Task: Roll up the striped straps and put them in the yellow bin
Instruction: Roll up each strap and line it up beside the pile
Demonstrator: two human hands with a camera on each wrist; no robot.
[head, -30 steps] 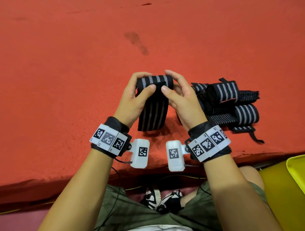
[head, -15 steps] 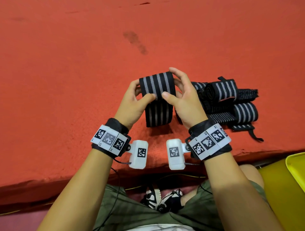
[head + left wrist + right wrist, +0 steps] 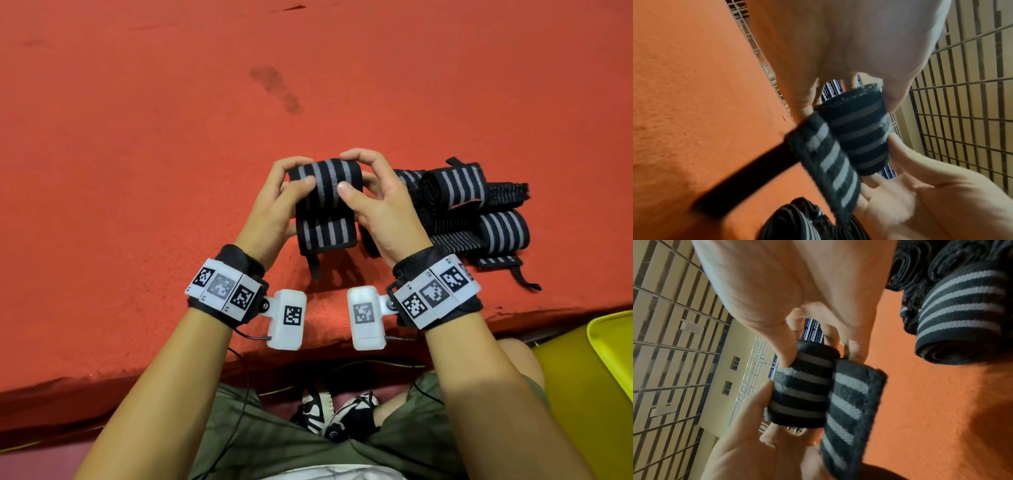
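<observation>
A black strap with grey stripes point(image 3: 325, 192) is held above the red surface, most of it wound into a roll point(image 3: 857, 129) point(image 3: 801, 386). My left hand point(image 3: 274, 209) grips the roll's left end, thumb on top. My right hand point(image 3: 376, 202) grips its right end, thumb and fingers curled round it. A short striped tail point(image 3: 327, 233) hangs below, ending in a thin black tab point(image 3: 744, 178). The yellow bin point(image 3: 609, 342) shows at the lower right, beside my right forearm.
A heap of rolled and loose striped straps point(image 3: 479, 205) lies on the red surface point(image 3: 171, 137) just right of my right hand. The surface's front edge runs below my wrists. A wire grid point(image 3: 962, 97) stands in the wrist views.
The roll has grown and the hanging tail has become shorter as both hands turned the strap. The thin black tab now shows below the tail.
</observation>
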